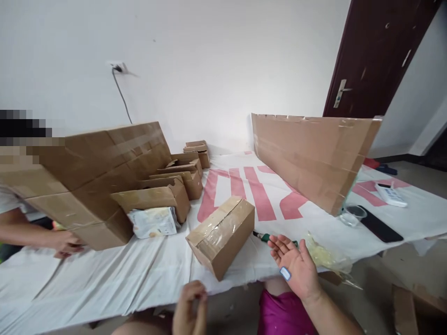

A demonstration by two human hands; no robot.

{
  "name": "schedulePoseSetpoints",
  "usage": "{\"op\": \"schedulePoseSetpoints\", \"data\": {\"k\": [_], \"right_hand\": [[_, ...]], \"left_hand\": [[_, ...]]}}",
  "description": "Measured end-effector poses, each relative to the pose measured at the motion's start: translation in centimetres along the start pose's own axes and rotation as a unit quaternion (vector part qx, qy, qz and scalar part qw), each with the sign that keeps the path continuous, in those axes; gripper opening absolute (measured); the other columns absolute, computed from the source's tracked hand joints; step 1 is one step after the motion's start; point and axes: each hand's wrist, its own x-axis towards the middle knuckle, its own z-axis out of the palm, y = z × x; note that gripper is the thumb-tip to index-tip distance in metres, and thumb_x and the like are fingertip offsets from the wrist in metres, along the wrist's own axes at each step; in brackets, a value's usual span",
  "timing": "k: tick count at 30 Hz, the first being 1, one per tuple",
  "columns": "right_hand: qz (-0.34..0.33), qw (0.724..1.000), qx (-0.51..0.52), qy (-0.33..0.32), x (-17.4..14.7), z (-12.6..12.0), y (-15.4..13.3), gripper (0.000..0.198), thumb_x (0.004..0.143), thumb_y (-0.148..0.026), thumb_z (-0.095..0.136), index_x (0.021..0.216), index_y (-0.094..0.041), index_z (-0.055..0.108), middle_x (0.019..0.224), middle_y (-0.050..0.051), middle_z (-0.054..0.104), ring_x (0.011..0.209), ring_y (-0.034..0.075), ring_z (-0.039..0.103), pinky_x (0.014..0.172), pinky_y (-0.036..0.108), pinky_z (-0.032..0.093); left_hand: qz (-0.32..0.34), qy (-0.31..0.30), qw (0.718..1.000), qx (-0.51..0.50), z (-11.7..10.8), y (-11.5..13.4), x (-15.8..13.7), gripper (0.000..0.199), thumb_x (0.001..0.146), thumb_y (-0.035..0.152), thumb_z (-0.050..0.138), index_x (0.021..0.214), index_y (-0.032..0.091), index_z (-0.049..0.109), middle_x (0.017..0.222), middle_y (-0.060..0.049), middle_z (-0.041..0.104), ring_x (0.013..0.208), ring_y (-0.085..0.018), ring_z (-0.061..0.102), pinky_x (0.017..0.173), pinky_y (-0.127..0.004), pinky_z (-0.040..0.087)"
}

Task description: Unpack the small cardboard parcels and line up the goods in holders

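My right hand is held palm up with its fingers stretched out. A small white label with a blue border rests on the edge of the palm. Below the table's front edge, my left hand has its fingers curled in toward the thumb; anything between them is hidden. Between and beyond both hands sits a closed cardboard box, its top covered with clear tape. Behind my right fingertips lies a dark green-handled tool, partly covered by the hand.
Cardboard partitions and several open boxes stand left, with a plastic packet in front. A tall cardboard panel rises at right, near a clear cup, black phone and crumpled plastic. Another person's hand is far left.
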Motion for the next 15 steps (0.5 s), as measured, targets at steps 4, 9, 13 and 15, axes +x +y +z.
{"op": "schedulePoseSetpoints", "data": {"k": [4,9,13,15], "right_hand": [[-0.017,0.997,-0.051,-0.057,-2.5,2.1,3.3,0.059,0.086,-0.073,0.029,0.1,-0.025,0.061,0.116,0.013,0.067,0.111,0.028,0.061,0.095,0.049,0.044],[-0.017,0.974,-0.163,-0.153,-6.1,2.9,6.1,0.055,0.082,-0.071,0.048,0.101,-0.022,0.065,0.119,0.012,0.065,0.106,0.025,0.061,0.094,0.043,0.044],[-0.048,0.956,-0.225,-0.181,-7.4,2.1,6.4,0.048,0.084,-0.067,0.05,0.1,-0.024,0.066,0.111,0.009,0.067,0.106,0.024,0.061,0.096,0.042,0.043],[-0.068,0.946,-0.254,-0.188,-7.6,1.6,6.7,0.041,0.086,-0.061,0.052,0.101,-0.025,0.065,0.107,0.007,0.067,0.102,0.022,0.062,0.093,0.04,0.044]], "left_hand": [[-0.091,-0.252,0.953,-0.143,4.9,2.0,-4.2,0.03,0.081,0.052,0.061,0.086,0.023,0.061,0.08,-0.005,0.06,0.073,-0.02,0.058,0.068,-0.032,0.049],[-0.29,-0.294,0.858,-0.305,9.4,2.5,-6.7,0.052,0.064,0.057,0.077,0.1,0.022,0.063,0.083,-0.005,0.066,0.07,-0.02,0.062,0.066,-0.034,0.05],[-0.33,-0.31,0.844,-0.286,9.3,2.5,-7.6,0.048,0.06,0.054,0.08,0.093,0.02,0.069,0.089,-0.009,0.072,0.086,-0.029,0.068,0.078,-0.041,0.052],[-0.329,-0.305,0.852,-0.271,9.1,2.7,-8.0,0.043,0.062,0.054,0.079,0.087,0.02,0.07,0.087,-0.009,0.073,0.089,-0.03,0.068,0.081,-0.04,0.052]]}}
